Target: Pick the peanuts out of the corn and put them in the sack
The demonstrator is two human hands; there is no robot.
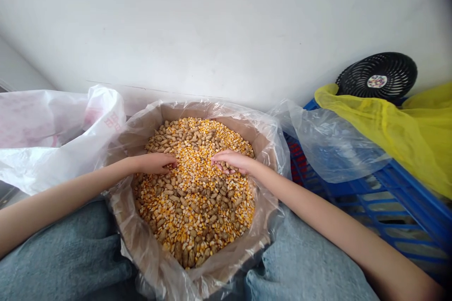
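Observation:
A cardboard box [259, 148] lined with a clear plastic bag [226, 270] stands between my knees. Inside lies a mix of yellow and white corn kernels [192, 164] and unshelled peanuts [219, 200], with peanuts clustered at the back, left and front. My left hand [157, 163] reaches in from the left, its fingers curled down against the mix; what they hold, if anything, is hidden. On the right, my right hand [233, 160] is turned partly palm up just over the kernels, its curled fingers cupping several peanuts [227, 166].
At left is a white plastic sack [102, 117] with pink print. A blue plastic crate [399, 183] stands at right, with a clear bag [335, 143], yellow mesh [384, 127] and a black fan [379, 75] on it. Behind the box rises a white wall [212, 33].

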